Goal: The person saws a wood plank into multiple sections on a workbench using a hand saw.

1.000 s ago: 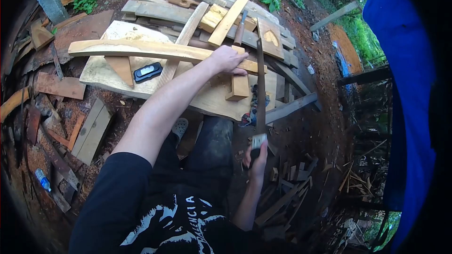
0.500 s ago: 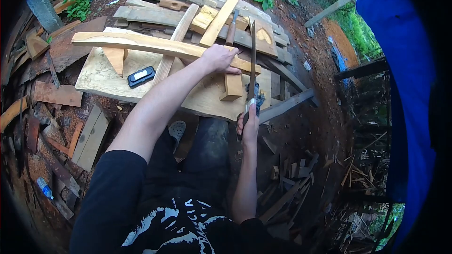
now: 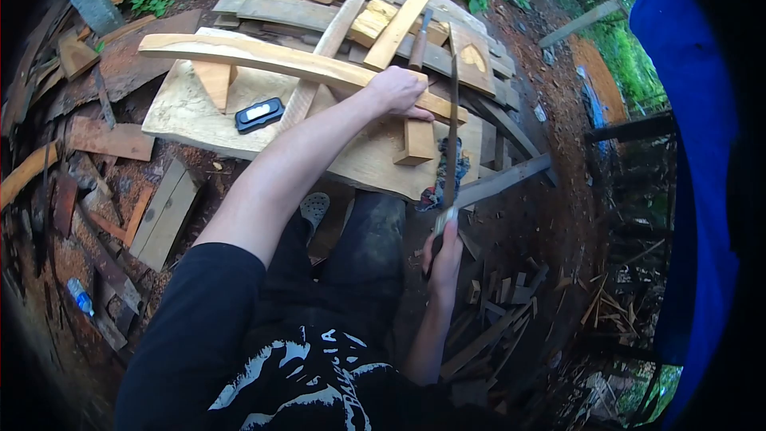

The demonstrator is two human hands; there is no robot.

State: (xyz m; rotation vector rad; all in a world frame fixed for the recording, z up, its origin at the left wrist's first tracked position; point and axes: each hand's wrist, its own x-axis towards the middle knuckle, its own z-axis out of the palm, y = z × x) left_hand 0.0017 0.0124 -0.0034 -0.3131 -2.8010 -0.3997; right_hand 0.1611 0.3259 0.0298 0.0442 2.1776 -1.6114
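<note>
My left hand (image 3: 399, 94) is closed over a long, slightly curved wooden beam (image 3: 247, 58), pressing near its right end. That end rests over a small wooden block (image 3: 416, 144) on the work table (image 3: 351, 161); a triangular wooden block (image 3: 214, 84) stands beneath the left part. My right hand (image 3: 444, 259) grips the handle of a handsaw (image 3: 453, 144). Its blade points away from me and crosses the beam close to the right end; whether the teeth are in the wood cannot be made out. A chisel (image 3: 420, 41) with a wooden handle lies just beyond my left hand.
A black case (image 3: 259, 115) lies left on the table, and a crumpled dark cloth (image 3: 437, 183) hangs by its right edge. Behind are stacked planks (image 3: 279, 9) and a board with a heart shape (image 3: 472, 60). Wood offcuts (image 3: 499, 295) litter the ground; a blue tarp (image 3: 678, 112) hangs right.
My right hand has drawn the saw back towards me, so more blade shows on the near side of the beam. My left hand keeps its hold; the whole view has shifted slightly.
</note>
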